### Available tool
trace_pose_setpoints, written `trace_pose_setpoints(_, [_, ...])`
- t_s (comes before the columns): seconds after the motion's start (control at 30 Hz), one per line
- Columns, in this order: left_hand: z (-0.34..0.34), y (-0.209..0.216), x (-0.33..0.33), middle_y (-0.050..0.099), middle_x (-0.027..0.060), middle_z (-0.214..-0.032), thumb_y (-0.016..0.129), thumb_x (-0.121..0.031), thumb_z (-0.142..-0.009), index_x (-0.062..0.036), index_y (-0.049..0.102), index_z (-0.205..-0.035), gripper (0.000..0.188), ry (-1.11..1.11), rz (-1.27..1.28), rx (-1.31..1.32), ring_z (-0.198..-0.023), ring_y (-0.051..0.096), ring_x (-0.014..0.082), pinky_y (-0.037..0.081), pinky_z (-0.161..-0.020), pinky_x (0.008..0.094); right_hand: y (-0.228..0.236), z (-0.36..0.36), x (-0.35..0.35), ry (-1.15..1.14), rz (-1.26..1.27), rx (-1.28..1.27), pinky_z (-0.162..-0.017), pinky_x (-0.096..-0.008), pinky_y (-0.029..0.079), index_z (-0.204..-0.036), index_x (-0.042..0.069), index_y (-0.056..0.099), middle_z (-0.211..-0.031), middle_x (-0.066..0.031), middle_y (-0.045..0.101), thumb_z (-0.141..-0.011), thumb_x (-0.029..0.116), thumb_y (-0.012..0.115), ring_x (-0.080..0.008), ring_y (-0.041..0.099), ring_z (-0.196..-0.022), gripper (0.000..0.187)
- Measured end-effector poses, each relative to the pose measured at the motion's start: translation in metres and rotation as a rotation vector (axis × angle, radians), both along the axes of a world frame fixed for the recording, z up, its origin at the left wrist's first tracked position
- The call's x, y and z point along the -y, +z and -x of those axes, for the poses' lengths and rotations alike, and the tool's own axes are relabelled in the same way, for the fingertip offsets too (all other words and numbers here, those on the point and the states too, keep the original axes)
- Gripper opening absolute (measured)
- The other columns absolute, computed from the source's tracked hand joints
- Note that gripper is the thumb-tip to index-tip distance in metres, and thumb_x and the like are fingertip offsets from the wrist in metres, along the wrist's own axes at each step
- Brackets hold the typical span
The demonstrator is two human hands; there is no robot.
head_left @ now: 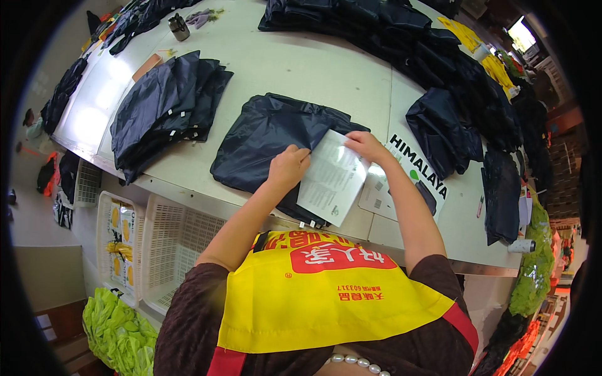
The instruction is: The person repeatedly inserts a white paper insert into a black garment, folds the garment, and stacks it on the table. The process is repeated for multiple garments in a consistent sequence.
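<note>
Right now my left hand (287,168) is curled almost closed, fingers pinching the left edge of a white leaflet (332,178) and pressing it down onto a dark garment (269,135). My right hand (367,146) is partly closed too, fingertips gripping the leaflet's top corner, so the sheet is held between both hands and lies tilted over the garment's right part. The garment lies flat near the front edge of the pale table (301,69), just ahead of me. Just beside the leaflet, under my right forearm, lies a white card (411,175) with black lettering and a green spot. To the left on the table sits a stack of folded dark garments (166,106), well apart from my hands. To the right lies another dark bundle (442,128), and a long heap of dark cloth (389,34) runs along the far side. A small dark cup (179,27) stands at the far left corner. Below the table edge, white baskets (172,241) stand on my left, with green bags (119,329) underneath.
</note>
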State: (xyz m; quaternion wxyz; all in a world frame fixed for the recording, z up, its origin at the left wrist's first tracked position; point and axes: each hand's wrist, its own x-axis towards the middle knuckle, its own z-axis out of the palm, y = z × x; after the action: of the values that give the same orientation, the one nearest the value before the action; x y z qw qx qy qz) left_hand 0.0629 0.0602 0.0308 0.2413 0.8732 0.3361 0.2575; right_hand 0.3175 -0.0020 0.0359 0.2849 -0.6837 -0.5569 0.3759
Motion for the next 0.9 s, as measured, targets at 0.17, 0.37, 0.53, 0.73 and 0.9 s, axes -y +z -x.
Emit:
trace_pose_setpoints(0.17, [0.006,-0.016,0.004,0.059,0.0109,-0.082,0.053,-0.022,-0.083,-0.0108,0.066,-0.097,0.022,0.012,0.092,-0.049,-0.074,0.060,0.0311,0.048,-0.066,0.0385,-0.006,0.027,-0.029,0.003,-0.084,0.112,-0.068,-0.0271,0.045,-0.093,0.002,0.065,-0.081,-0.0083,0.064,-0.082,0.028,0.060,-0.0159,0.059,-0.072,0.029])
trace_pose_setpoints(0.37, [0.011,-0.021,0.005,0.060,0.0107,-0.083,0.054,-0.020,-0.082,-0.0091,0.065,-0.098,0.022,0.058,0.124,0.030,-0.076,0.060,0.0305,0.048,-0.067,0.0370,-0.025,-0.001,0.040,-0.404,0.276,-0.786,-0.056,-0.0225,0.052,-0.099,0.005,0.056,-0.088,-0.0056,0.063,-0.085,0.024,0.060,-0.0112,0.063,-0.072,0.025])
trace_pose_setpoints(0.53, [0.005,-0.029,0.003,0.055,0.0122,-0.074,0.052,-0.022,-0.082,-0.0114,0.059,-0.078,0.014,-0.025,0.053,0.000,-0.070,0.058,0.0322,0.047,-0.059,0.0421,-0.037,0.032,0.059,-0.456,0.313,-0.675,-0.037,-0.0185,0.037,-0.084,0.007,0.055,-0.068,-0.0051,0.062,-0.085,0.015,0.058,-0.0070,0.053,-0.047,0.008])
trace_pose_setpoints(0.73, [-0.001,-0.010,0.002,0.059,0.0130,-0.081,0.055,-0.021,-0.083,-0.0100,0.065,-0.097,0.021,-0.037,0.154,0.063,-0.073,0.060,0.0338,0.049,-0.064,0.0403,-0.046,0.072,0.009,-0.619,0.041,-0.707,-0.045,-0.0196,0.045,-0.090,0.006,0.056,-0.070,-0.0021,0.059,-0.085,0.013,0.056,-0.0100,0.057,-0.054,0.009])
trace_pose_setpoints(0.9, [0.000,-0.029,-0.014,0.059,0.0153,-0.091,0.055,-0.020,-0.084,-0.0046,0.063,-0.102,0.025,-0.080,0.257,0.152,-0.084,0.059,0.0332,0.048,-0.073,0.0379,-0.033,0.079,-0.001,-0.415,0.103,-0.842,-0.049,-0.0231,0.047,-0.097,0.007,0.059,-0.078,-0.0022,0.060,-0.086,0.011,0.053,-0.0107,0.057,-0.059,0.014])
